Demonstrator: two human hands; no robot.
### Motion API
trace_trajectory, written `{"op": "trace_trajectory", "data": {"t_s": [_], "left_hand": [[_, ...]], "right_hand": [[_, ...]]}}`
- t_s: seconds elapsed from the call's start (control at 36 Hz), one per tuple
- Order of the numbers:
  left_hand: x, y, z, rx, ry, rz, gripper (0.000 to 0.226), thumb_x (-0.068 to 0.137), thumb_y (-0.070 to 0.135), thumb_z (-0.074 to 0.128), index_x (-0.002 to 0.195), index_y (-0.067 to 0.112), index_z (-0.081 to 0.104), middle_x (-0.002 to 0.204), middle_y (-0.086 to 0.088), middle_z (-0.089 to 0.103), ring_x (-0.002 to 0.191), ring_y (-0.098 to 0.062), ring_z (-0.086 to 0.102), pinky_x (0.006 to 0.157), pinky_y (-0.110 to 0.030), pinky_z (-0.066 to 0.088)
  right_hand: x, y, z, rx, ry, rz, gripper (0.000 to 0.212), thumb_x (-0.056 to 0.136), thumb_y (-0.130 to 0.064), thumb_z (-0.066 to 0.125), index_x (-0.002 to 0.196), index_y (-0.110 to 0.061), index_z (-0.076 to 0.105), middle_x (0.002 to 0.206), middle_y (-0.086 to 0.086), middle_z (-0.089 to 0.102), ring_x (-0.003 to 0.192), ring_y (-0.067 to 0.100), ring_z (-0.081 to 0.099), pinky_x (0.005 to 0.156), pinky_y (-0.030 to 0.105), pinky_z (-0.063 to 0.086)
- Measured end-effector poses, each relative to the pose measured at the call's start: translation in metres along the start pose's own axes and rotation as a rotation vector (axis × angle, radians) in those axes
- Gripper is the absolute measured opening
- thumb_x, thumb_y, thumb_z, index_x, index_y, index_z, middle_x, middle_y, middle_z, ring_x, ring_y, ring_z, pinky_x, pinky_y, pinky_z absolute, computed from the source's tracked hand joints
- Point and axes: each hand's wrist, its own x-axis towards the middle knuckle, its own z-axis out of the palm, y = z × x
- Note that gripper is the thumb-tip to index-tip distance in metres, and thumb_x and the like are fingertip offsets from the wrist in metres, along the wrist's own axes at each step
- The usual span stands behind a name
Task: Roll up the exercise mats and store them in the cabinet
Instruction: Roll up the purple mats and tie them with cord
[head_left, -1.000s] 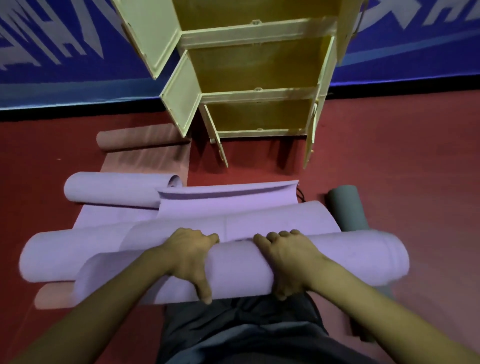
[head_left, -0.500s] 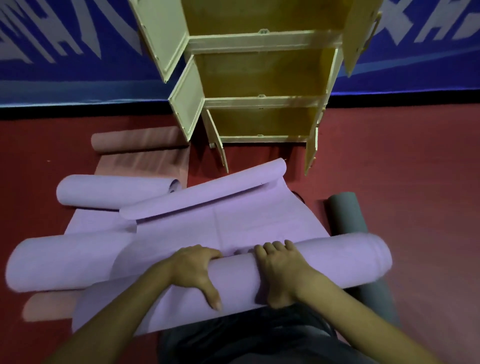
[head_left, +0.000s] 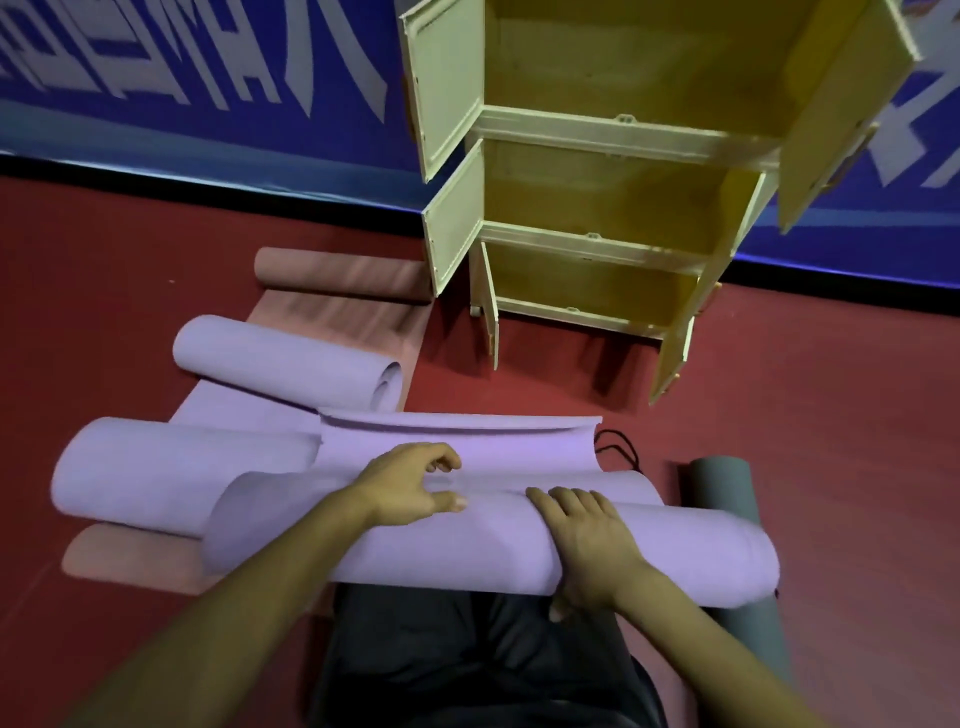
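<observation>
A thick purple mat roll (head_left: 467, 551) lies across my lap, and its unrolled tail (head_left: 467, 447) stretches toward the cabinet with its far edge curled up. My right hand (head_left: 587, 540) grips the roll, fingers over the top and thumb underneath. My left hand (head_left: 415, 483) rests at the seam where the roll meets the flat tail, fingers loosely curled and thumb on the roll. The yellow cabinet (head_left: 613, 176) stands ahead with three compartments, all doors swung open and nothing inside.
Another purple roll (head_left: 156, 467) lies at my left, and a third, partly rolled (head_left: 280, 358), lies beyond it. A pink mat (head_left: 337, 306) is partly rolled near the cabinet, and another pink mat (head_left: 130, 561) lies under the near roll. A grey roll (head_left: 727, 499) lies at my right, near a black cord (head_left: 618, 452).
The roll has moved forward and taken up more of the tail. My left hand has lifted off the roll's top and reached ahead to the seam. The view has swung left.
</observation>
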Motion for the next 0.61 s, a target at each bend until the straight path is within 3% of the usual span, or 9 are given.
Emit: {"op": "trace_trajectory", "data": {"t_s": [0.14,0.22,0.31,0.36,0.42,0.5,0.61], "left_hand": [[-0.005,0.006,0.01,0.134,0.07,0.107,0.025,0.096,0.04,0.063,0.12,0.037,0.062,0.109,0.018,0.053,0.111,-0.008,0.05,0.105,-0.035,0.041],[-0.014,0.009,0.008,0.156,0.062,0.053,0.024,0.099,0.045,0.056,0.116,0.033,0.067,0.113,0.015,0.059,0.11,-0.01,0.058,0.103,-0.035,0.045],[-0.024,0.016,-0.002,0.272,-0.007,0.023,0.067,0.083,0.07,0.065,0.137,0.032,0.059,0.139,0.014,0.058,0.13,-0.013,0.052,0.112,-0.031,0.038],[-0.03,0.023,-0.003,0.455,-0.135,0.007,0.107,0.067,0.081,0.07,0.154,0.027,0.04,0.156,0.008,0.044,0.142,-0.019,0.041,0.119,-0.034,0.028],[-0.034,0.029,0.005,0.579,-0.191,0.004,0.131,0.056,0.081,0.076,0.159,0.019,0.024,0.162,-0.001,0.034,0.147,-0.026,0.031,0.123,-0.037,0.021],[-0.038,0.031,0.022,0.722,-0.153,0.035,0.145,0.05,0.078,0.082,0.158,0.007,0.016,0.16,-0.009,0.031,0.148,-0.035,0.026,0.125,-0.041,0.016],[-0.032,0.023,0.036,0.855,-0.079,0.07,0.142,0.046,0.069,0.088,0.153,0.005,0.019,0.15,-0.012,0.034,0.133,-0.034,0.036,0.12,-0.042,0.022]], "right_hand": [[0.021,0.006,-0.01,0.032,-0.072,-0.018,0.129,0.047,-0.052,0.088,0.153,-0.031,0.018,0.138,0.0,0.047,0.126,0.027,0.05,0.111,0.039,0.037],[0.03,0.006,-0.018,0.059,-0.143,-0.009,0.125,0.046,-0.048,0.09,0.149,-0.034,0.021,0.132,0.001,0.05,0.121,0.027,0.052,0.107,0.041,0.04],[0.035,0.007,-0.024,0.09,-0.182,0.001,0.125,0.046,-0.047,0.092,0.149,-0.035,0.022,0.129,0.0,0.051,0.118,0.026,0.054,0.104,0.041,0.042],[0.037,0.008,-0.026,0.104,-0.191,0.004,0.124,0.046,-0.047,0.092,0.149,-0.036,0.023,0.127,-0.001,0.051,0.116,0.025,0.054,0.102,0.04,0.043],[0.038,0.009,-0.026,0.108,-0.187,-0.001,0.122,0.046,-0.048,0.092,0.148,-0.036,0.024,0.127,-0.001,0.051,0.116,0.025,0.054,0.102,0.039,0.043],[0.037,0.011,-0.021,0.103,-0.158,-0.005,0.123,0.047,-0.049,0.091,0.149,-0.036,0.024,0.13,-0.001,0.051,0.118,0.025,0.052,0.105,0.04,0.041],[0.036,0.01,-0.013,0.066,-0.1,0.0,0.127,0.049,-0.051,0.088,0.154,-0.031,0.02,0.136,-0.001,0.048,0.122,0.025,0.05,0.108,0.039,0.039]]}}
